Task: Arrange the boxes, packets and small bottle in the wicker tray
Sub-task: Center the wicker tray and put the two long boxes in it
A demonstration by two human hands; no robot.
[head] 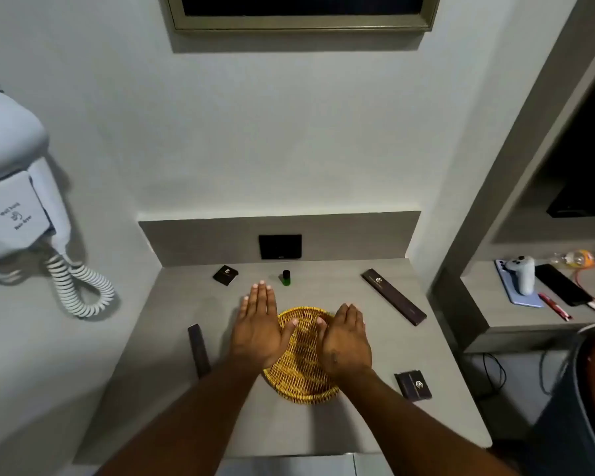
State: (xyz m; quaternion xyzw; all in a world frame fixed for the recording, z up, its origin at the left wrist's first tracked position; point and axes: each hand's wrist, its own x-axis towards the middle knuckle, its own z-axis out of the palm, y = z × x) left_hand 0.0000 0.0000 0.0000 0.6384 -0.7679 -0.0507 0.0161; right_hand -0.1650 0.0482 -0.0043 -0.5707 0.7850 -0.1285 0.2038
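Note:
A round yellow wicker tray (301,383) lies in the middle of the grey counter (351,424), with nothing visible in it. My left hand (260,329) is flat and open over its left rim, holding nothing. My right hand (346,340) is flat and open over its right side, also holding nothing. Around the tray lie dark items: a small square box (226,275) at the back left, a small green bottle with a black cap (285,277) behind my left hand, a long box (393,296) at the back right, a packet (413,385) at the front right and a narrow box (199,349) on the left.
A black wall plate (280,247) sits on the counter's back panel. A white wall hair dryer (14,201) with a coiled cord hangs on the left. A side shelf (516,321) on the right holds a phone, a white controller, a pen and a bottle.

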